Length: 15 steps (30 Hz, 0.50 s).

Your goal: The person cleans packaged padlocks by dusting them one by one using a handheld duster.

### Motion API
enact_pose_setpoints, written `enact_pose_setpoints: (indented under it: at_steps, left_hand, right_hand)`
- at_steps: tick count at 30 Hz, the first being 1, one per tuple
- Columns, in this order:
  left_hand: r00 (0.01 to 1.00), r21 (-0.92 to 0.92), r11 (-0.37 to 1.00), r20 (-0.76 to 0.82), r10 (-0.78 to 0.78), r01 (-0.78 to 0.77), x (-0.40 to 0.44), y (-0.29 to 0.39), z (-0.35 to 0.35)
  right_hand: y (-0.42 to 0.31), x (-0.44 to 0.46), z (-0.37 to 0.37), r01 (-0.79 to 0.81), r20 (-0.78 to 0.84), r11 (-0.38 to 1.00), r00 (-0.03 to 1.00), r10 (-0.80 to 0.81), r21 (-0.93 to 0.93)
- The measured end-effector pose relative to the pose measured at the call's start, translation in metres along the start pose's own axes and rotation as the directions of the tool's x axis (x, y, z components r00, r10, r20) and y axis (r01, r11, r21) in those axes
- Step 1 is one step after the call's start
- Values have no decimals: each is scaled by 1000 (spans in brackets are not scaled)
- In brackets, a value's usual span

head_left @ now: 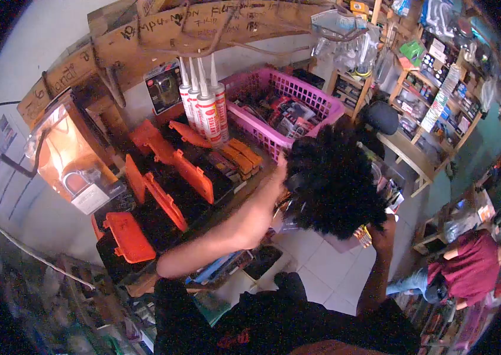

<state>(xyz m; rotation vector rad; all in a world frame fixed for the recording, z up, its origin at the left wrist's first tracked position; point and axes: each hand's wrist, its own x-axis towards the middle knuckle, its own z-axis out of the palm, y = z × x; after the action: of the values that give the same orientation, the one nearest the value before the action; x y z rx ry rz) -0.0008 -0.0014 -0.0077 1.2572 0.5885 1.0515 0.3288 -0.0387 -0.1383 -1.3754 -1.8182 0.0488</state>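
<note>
Cluttered shop room, with a pale wall (pixel 2 142) down the left of the frame and shelves (pixel 434 89) at upper right. At left, see a clear-fronted package (pixel 73 160) with a padlock (pixel 81 182) inside. Next, left of center, come orange plastic cases (pixel 129 236), set in slanting rows on a dark surface (pixel 194 207). Standing upright behind them, white-and-red sealant tubes (pixel 208 115), nozzles up, and just right of those a pink basket (pixel 327 112) with mixed packets inside. Below the basket, left hand (pixel 280 180) raised at the left edge of a black fluffy mass (pixel 336 177); partly hidden by it, so cannot tell whether open or closed, or holding anything. Right of center, find that black mass itself, long axis running from upper left to lower right, more up-and-down than across; cannot tell which end is the front. At its lower right edge, right hand (pixel 384 229), fingers partly covered, close beside a small yellow-and-white patterned item (pixel 363 236); cannot tell how far open, or whether gripping either. Farther right, at lower right, a person in a maroon shirt (pixel 469 266) and blue jeans, well apart from both hands.
</note>
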Motion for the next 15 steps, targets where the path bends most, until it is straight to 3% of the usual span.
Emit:
enact_pose_setpoints:
  at_steps: [1,4,6,7,8,10,12,13,15]
  left_hand:
    - [999,-72,997,36,-15,17,0,2,1]
    - [990,-283,956,136,-33,71,-1,13,2]
    - [987,-281,955,154,-54,96,-2,16,3]
    - [987,-212,972,141,-76,105,-2,17,5]
    - [987,-141,983,128,-99,117,-2,17,7]
    - [987,137,989,159,38,-60,5,7,4]
    - [983,259,961,177,49,-94,9,0,1]
    - [986,247,968,167,-3,-39,7,-3,-1]
    - [991,204,979,131,-10,-17,8,-8,-4]
  right_hand:
    - [7,-2,1,31,6,998,1000,-31,-56]
    - [15,-5,1,-39,-14,999,999,39,35]
    - [19,-9,5,-66,-98,993,992,75,94]
    - [21,-12,7,-80,-139,989,985,97,124]
    - [24,-13,8,7,-196,1000,981,-3,22]
    - [27,-16,8,158,-277,968,938,-208,-194]
    - [24,-17,2,72,-146,996,986,-80,-56]
    - [23,-16,0,23,-71,1000,997,-22,9]
    - [34,-26,4,7,-100,997,995,-15,-83]
